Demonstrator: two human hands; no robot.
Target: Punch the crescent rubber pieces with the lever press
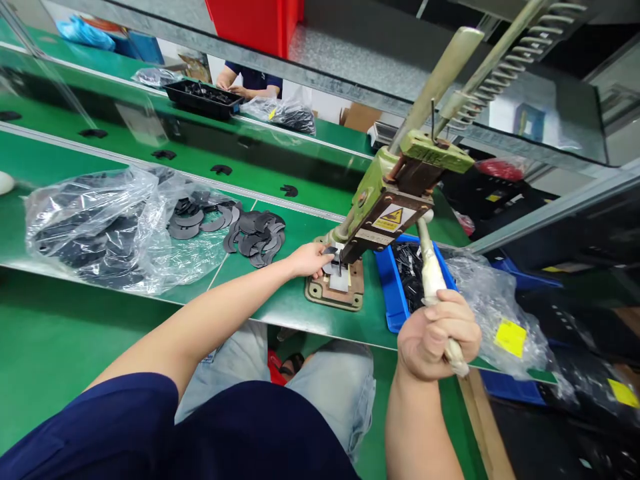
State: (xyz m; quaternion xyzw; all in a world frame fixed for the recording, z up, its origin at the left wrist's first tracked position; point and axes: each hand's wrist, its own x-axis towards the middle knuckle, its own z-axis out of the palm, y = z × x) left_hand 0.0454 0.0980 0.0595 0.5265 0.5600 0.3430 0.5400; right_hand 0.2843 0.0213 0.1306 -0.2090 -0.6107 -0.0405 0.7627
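Green press point(376, 179), blue bin point(391, 293), dark grey parts point(259, 225)

Press at bench centre, loose pieces left, bin right.
Bench point(285, 293): press point(383, 193) mid; pile of curved pieces point(257, 233) left of it, bag of pieces point(100, 227) further left; bin point(394, 313) w/ small parts just right of press, bag point(493, 300) right of bin. Left hand point(311, 260) at press base, right hand point(443, 333) on lever point(433, 270), in front of bin. Behind bench: belt point(255, 179), spaced pieces on it in a row; beyond belt, tray point(175, 100) w/ parts, co-worker's hands point(233, 87) behind it. Shelf point(360, 53) above, crate point(250, 23) on top.
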